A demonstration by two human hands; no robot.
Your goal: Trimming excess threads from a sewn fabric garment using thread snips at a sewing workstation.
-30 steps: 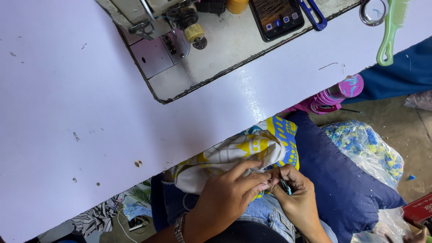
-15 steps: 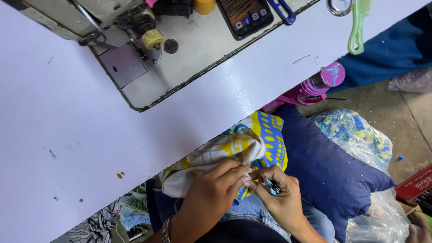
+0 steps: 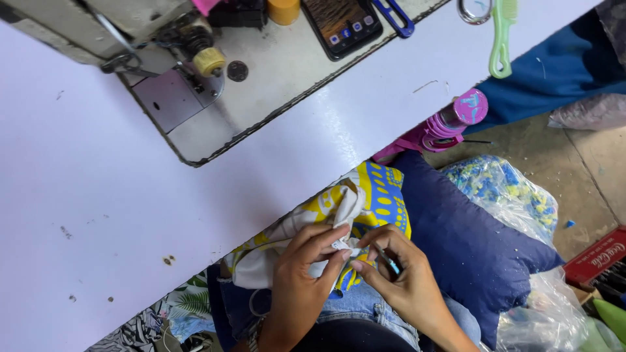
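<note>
Fabric [image 3: 339, 215], yellow, blue and white, sits bunched in the person's lap below the white table [image 3: 98, 195]. Left hand [image 3: 303, 274] pinches a fold taut; right hand [image 3: 407, 283] grips a small blue-handled tool [image 3: 387, 259] at it. Short, controlled strokes look wisest, fingers kept clear.

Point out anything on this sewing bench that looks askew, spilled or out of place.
Little stands out. A black smartphone lies on the sewing machine's grey bed, and a light green plastic comb rests near the white table's edge. Small dark specks mark the tabletop. Nothing looks spilled or broken.
</note>
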